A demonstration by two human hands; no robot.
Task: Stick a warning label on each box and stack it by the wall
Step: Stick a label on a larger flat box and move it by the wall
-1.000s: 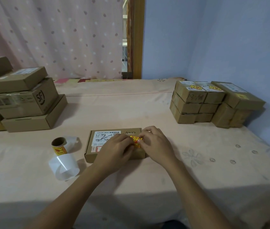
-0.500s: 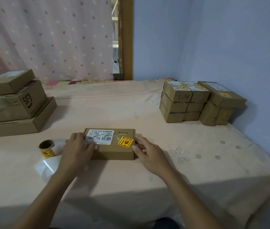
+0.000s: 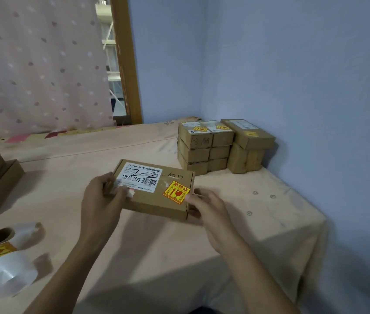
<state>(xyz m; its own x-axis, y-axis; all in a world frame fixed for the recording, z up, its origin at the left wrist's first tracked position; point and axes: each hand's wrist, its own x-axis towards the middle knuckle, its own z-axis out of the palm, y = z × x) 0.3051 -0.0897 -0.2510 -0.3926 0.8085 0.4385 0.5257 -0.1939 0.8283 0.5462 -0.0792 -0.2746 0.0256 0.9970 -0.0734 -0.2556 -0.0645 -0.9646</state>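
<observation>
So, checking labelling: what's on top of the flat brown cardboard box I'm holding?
The brown cardboard box carries a white printed label, yellow-red warning sticker, handwriting. Left hand hides the label's lower-left corner.

Centre of frame, the box [image 3: 156, 201]: its white label [image 3: 142, 176] prints "12V4A 48W", Chinese characters and a barcode, with "2-2" and "12V … 5525" handwritten over it. The yellow warning sticker [image 3: 176, 192] beside the label reads "易碎品" in red above arrow and broken-glass signs. Upper right, the stacked boxes [image 3: 194, 155]: stickers and handwriting illegible.
</observation>
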